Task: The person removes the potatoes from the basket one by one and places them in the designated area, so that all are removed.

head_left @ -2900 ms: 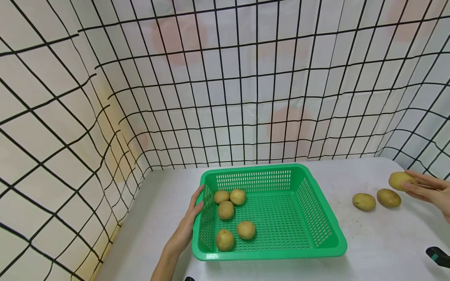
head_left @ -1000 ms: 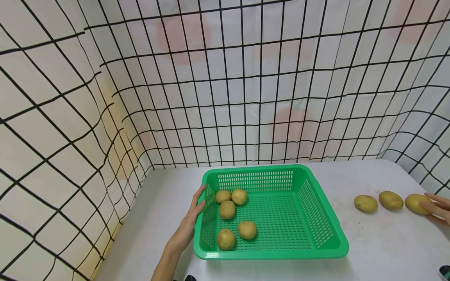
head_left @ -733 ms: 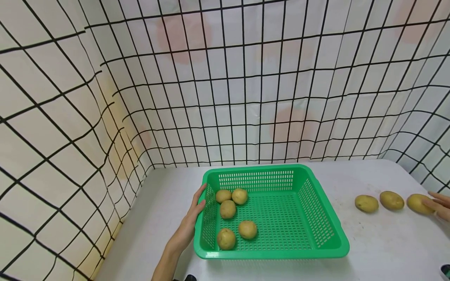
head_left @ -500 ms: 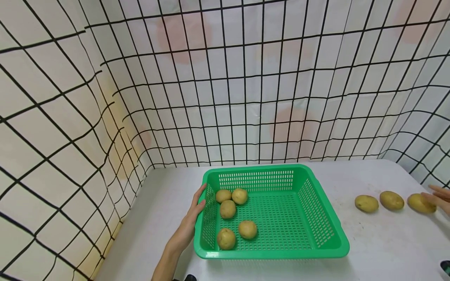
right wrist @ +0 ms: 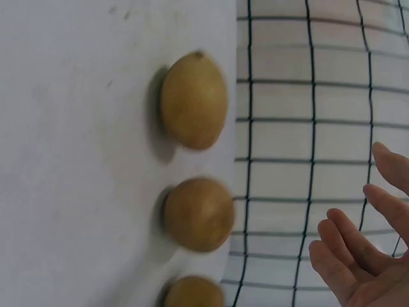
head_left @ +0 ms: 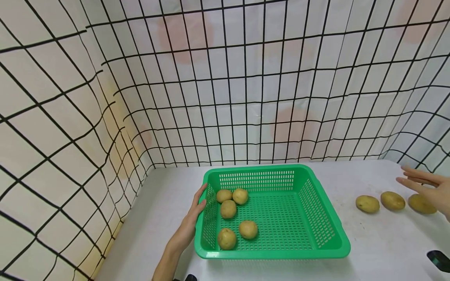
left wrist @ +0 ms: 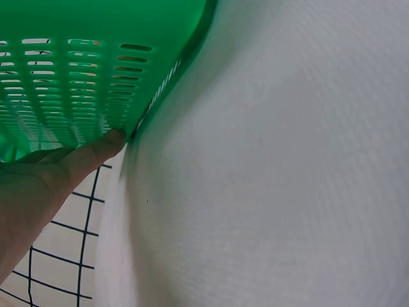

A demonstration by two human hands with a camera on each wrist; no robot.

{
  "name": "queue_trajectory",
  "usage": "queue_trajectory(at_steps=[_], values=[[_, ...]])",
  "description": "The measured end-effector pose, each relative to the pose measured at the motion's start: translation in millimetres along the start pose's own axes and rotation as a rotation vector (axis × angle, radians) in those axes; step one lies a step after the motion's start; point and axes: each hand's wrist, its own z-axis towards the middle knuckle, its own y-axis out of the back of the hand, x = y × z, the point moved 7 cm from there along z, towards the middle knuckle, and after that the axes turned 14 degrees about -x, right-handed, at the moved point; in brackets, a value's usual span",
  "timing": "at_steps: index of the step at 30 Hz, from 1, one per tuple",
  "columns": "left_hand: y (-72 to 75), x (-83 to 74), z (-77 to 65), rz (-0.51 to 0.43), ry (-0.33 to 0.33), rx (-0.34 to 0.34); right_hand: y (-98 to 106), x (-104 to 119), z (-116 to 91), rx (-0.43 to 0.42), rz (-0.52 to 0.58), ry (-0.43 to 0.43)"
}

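Observation:
My left hand [head_left: 187,224] rests along the left side of a green perforated basket [head_left: 272,255], fingers fairly straight. In the left wrist view its thumb [left wrist: 96,155] lies against the slotted outer wall. Several potatoes [head_left: 228,209] sit in the left half of the basket. To the right, three more stand in a row on the table: a left potato [head_left: 367,204], a middle potato [head_left: 392,201] and a right potato [head_left: 420,203]. Above the right one hovers my right hand [head_left: 430,187], empty, with its fingers extended and spread; the right wrist view shows the fingers [right wrist: 354,240] apart from the potatoes.
A white-covered table [head_left: 383,242] bears everything. Black grid netting [head_left: 260,97] over white sheeting walls the back and both sides. A dark wrist device [head_left: 438,260] shows at the right edge.
My right hand set the potato it held at the right end of the row, let go, then rose up and leftward. My left hand has stayed on the basket.

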Motion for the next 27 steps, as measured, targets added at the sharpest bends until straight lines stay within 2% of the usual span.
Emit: queue_trajectory(at_steps=[3, 10, 12, 17, 22, 24, 27], values=[[0.4, 0.2, -0.2, -0.001, 0.000, 0.001, -6, 32, -5, 0.047, 0.002, -0.014], [-0.4, -1.5, -0.3, -0.012, -0.001, 0.004, -20, 94, -11, 0.111, -0.011, 0.091], [-0.6, -1.7, -0.1, -0.015, -0.001, 0.004, -25, 108, -13, 0.147, -0.007, 0.089], [-0.5, -2.9, -0.6, -0.015, -0.007, 0.011, -39, 140, -15, 0.232, -0.001, 0.064], [-0.5, -3.0, -1.3, -0.012, -0.004, 0.016, -49, 167, -14, 0.249, 0.016, 0.164], [-0.6, -2.9, -1.3, -0.009, -0.007, 0.019, -52, 175, -14, 0.250, 0.056, 0.201], [-0.6, -2.8, -1.1, -0.003, -0.007, 0.018, -55, 185, -14, 0.262, 0.096, 0.221]])
